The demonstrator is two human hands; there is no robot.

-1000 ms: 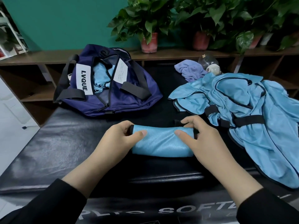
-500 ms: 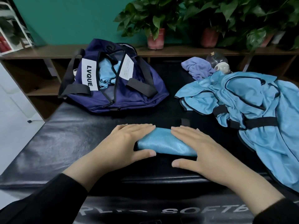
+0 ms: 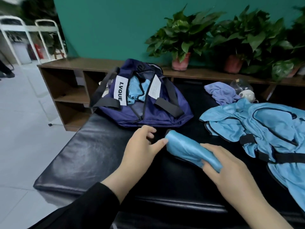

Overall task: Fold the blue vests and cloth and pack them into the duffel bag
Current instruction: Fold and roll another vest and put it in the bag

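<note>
Lifted off the bench [image 3: 69, 156] since pressing, the folded vest [image 3: 186, 148] now tilts toward the duffel bag [image 3: 158, 113]; right hand [image 3: 231, 169] grips its near end, left hand [image 3: 142, 146] hovers open beside it.

The rolled vest [image 3: 189, 150] is light blue with a soft shine, and the pile of vests [image 3: 267, 129] is the same light blue with black edges and black straps. The duffel bag [image 3: 148, 113] is dark navy with black handles and a white label with black letters. The cloth [image 3: 221, 92] is pale purple, the padded table [image 3: 85, 154] glossy black, the wall [image 3: 107, 27] deep green.
</note>
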